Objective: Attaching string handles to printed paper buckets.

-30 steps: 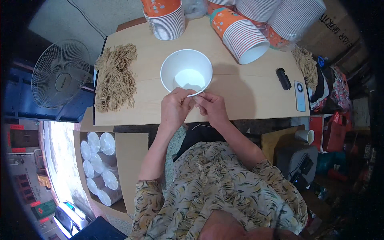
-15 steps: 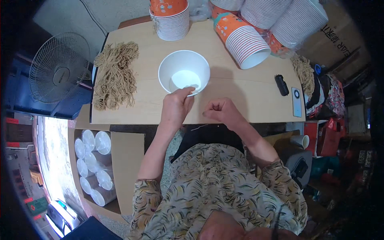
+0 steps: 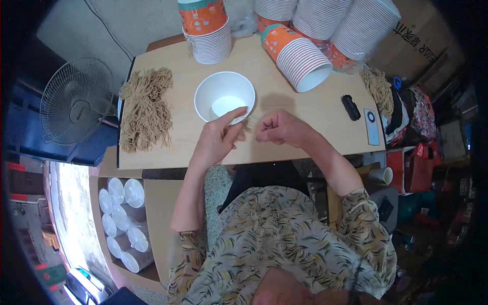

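Note:
A white paper tub [image 3: 223,84] stands on the table with its mouth up and tilted toward me. My left hand [image 3: 216,140] grips its near right rim, with a finger over the edge. Just right of the tub, my right hand [image 3: 282,129] is curled closed with thumb and fingers together. Whatever it may hold is hidden or too small to name. Bundles of tan strings [image 3: 147,112] lie to the left of the tub.
Behind the tub are a stack of orange-patterned tubs [image 3: 211,46], a tipped stack [image 3: 297,58] and several wrapped stacks [image 3: 361,33]. On the right are a black object [image 3: 351,107] and a phone [image 3: 373,127]. A box of clear-wrapped cups [image 3: 124,223] and a fan [image 3: 76,101] stand left.
The whole view has shifted slightly, lowering the table in the picture. My right hand has moved nearer the tub's rim. My left hand still holds the tub.

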Motion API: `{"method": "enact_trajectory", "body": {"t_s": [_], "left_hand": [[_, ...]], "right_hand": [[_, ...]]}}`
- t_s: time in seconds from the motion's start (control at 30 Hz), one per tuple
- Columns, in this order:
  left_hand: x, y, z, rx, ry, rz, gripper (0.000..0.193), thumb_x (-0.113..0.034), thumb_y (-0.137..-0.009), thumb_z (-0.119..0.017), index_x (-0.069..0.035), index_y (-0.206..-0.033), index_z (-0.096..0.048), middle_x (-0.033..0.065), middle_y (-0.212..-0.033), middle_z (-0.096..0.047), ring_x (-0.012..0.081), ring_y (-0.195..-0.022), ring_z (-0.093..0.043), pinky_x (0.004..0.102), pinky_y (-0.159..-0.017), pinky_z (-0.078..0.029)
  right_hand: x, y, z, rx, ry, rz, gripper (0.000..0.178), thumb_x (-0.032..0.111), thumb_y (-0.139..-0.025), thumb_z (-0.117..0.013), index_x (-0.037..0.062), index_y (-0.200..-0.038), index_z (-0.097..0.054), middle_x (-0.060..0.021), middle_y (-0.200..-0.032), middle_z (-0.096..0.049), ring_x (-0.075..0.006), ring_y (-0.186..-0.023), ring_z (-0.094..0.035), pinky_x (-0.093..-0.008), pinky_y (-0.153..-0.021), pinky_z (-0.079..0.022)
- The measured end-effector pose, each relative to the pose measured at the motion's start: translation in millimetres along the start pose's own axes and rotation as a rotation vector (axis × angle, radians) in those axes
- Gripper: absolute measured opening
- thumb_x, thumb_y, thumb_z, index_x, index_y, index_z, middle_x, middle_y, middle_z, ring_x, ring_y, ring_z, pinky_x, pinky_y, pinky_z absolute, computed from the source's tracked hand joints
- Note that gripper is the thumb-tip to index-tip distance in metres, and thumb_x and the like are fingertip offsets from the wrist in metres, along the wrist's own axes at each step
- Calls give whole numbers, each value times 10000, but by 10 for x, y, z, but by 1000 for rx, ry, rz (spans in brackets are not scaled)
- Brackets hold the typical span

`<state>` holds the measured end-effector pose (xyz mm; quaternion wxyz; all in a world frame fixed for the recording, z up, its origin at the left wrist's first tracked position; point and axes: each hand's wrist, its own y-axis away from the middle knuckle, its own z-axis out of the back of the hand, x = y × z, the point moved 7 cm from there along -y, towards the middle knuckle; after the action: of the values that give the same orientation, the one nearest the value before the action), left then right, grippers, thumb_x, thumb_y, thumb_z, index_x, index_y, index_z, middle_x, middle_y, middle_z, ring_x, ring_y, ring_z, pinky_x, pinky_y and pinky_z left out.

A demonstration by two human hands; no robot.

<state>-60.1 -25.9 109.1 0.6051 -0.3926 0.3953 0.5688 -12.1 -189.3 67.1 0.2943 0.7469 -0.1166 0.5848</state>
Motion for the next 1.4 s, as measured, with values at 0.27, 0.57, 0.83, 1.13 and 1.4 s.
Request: {"method": "enact_trajectory", "body": {"t_s": [0.27, 0.57, 0.83, 1.13, 1.4], "left_hand": [[19, -78, -209, 471, 285, 157, 310, -318, -1059, -496, -39, -1045, -630, 7, -831, -629, 79, -657, -617, 211, -573, -470], [72, -103, -243, 437, 462, 204, 265, -294, -1036, -551, -69, -918, -623, -56, -707, -547, 35, -598, -530, 194, -549, -400], [59, -139, -272, 374, 428, 223, 257, -292, -1028, -572, -62, -940, -646, -45, -740, -576, 35, -612, -552, 191, -550, -410], [67, -120, -202, 375, 415, 152, 244, -243, -1036, -562, -27, -1055, -674, -11, -806, -633, 57, -682, -596, 211, -619, -483], [167, -104, -181, 298, 445, 157, 225, -215, -997, -631, -20, -1079, -709, 9, -873, -694, 57, -702, -627, 206, -624, -503]], "right_hand": [[96, -1, 29, 65, -81, 41, 137, 171, -952, -665, 41, -926, -697, 37, -656, -552, -24, -493, -384, -206, -443, -248], [275, 186, 137, -367, -131, 358, 233, 222, -1002, -604, 21, -1117, -614, -26, -810, -629, -60, -576, -527, -202, -499, -414], [551, 405, -101, -529, 600, 613, 76, 64, -900, -712, 34, -943, -656, -11, -790, -623, -68, -629, -525, -228, -566, -421], [439, 360, -64, -492, 442, 623, 81, 73, -996, -559, 0, -1030, -564, -35, -782, -597, -81, -675, -548, -257, -600, -448], [405, 267, -40, -524, 320, 572, 88, 106, -1008, -519, 25, -974, -521, -9, -722, -518, -77, -643, -499, -259, -588, -435]]}}
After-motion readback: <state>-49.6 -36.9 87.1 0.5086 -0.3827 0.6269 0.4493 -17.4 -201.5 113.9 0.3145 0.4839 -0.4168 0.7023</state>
